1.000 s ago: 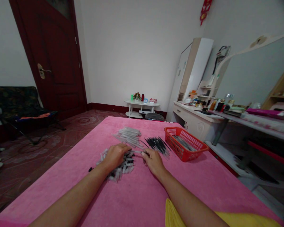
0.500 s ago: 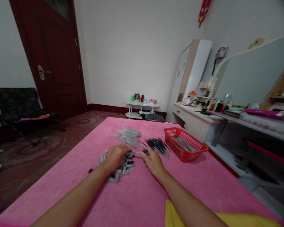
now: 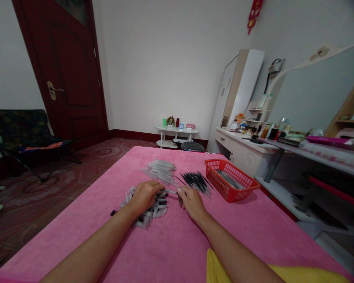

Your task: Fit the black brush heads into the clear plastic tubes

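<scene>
Left hand (image 3: 145, 195) and right hand (image 3: 192, 201) pinch one pen tube (image 3: 171, 192), refills (image 3: 194, 179) at two o'clock; I judge this aligning; next needs steadiness.

Thin greyish rod (image 3: 171, 192), seemingly held crosswise

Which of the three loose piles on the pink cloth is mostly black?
The pile of thin sticks beside the red basket. The stick pile to its left and the pile of short pieces by the left hand look mostly pale.
</scene>
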### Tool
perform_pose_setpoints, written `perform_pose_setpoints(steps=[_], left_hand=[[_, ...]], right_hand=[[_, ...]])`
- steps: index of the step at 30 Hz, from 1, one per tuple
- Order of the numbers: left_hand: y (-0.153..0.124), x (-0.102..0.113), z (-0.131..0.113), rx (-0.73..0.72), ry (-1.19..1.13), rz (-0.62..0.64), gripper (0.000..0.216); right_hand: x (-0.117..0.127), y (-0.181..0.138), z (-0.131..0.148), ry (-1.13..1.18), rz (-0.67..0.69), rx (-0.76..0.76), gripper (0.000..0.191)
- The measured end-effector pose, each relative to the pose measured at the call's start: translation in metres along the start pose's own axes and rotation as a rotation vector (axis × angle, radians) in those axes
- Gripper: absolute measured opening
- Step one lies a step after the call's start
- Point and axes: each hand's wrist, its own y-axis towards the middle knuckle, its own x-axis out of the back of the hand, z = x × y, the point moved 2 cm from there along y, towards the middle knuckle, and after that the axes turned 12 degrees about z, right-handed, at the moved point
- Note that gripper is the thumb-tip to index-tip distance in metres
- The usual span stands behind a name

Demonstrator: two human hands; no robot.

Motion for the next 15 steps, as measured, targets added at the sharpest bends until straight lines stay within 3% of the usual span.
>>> perform_pose_setpoints(steps=[4,8,13,15], left_hand=[[0.0006,0.0000,0.0004,0.015,0.003,-0.004,0.027],[0.0006,-0.0006,0.0004,-0.005,-0.004,-0.002,0.027],[0.0002,-0.0012,0.0019,0.019,-0.025,-0.015,0.028],[0.0003,-0.0015,0.0021,0.018,-0.027,-0.015,0.028]], right_hand=[[0.0001,0.0003,-0.0011,-0.006,-0.035,0.000,0.024],[-0.0026,0.0023,-0.0045,-0.002,0.016,-0.009,0.041],[-0.0024,0.0021,-0.0048,0.013,-0.014,-0.011,0.021],[-0.0029,0.0017,-0.0039,0.015,0.020,-0.020,0.030]])
